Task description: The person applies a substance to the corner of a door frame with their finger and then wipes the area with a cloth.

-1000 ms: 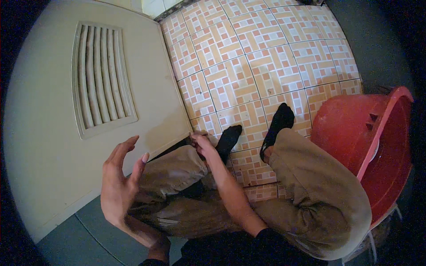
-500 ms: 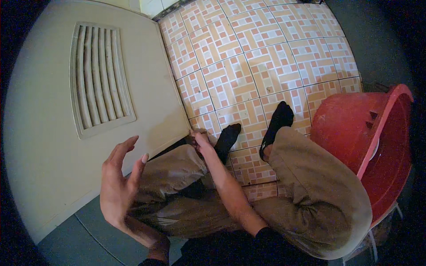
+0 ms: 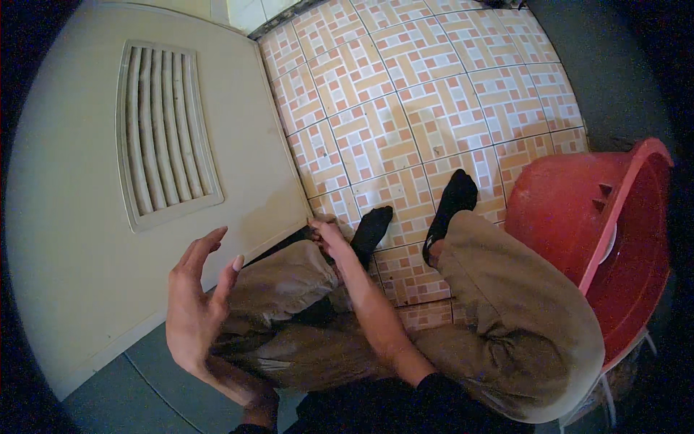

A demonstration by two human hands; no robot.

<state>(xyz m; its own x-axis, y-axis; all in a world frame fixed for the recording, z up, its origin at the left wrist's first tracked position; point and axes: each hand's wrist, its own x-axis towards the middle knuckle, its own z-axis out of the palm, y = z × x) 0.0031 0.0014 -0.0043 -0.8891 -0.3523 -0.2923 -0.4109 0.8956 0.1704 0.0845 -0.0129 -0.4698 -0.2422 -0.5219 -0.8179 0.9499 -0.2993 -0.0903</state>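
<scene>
A beige door (image 3: pixel 79 166) with a slatted vent (image 3: pixel 165 126) fills the left of the view. In front of its lower part my left hand (image 3: pixel 194 304) is raised, thumb and fingers curved and apart, with nothing between them. My right hand (image 3: pixel 331 237) reaches down past my left knee to the door's lower corner, by my left foot. Its fingers are bent together there, and what they grip, if anything, is hidden in the shadow. A dark gap shows under the door edge beside that hand.
My feet in black socks (image 3: pixel 454 194) rest on the patterned tile floor (image 3: pixel 405 137). Close to my right knee a large red plastic tub (image 3: pixel 553 192) lies tipped on its side, with a whitish thing partly visible inside. Dark grey flooring (image 3: pixel 137 390) lies at lower left.
My right hand has shifted very slightly at the door corner. The left hand has dropped a touch and keeps its curved shape.
</scene>
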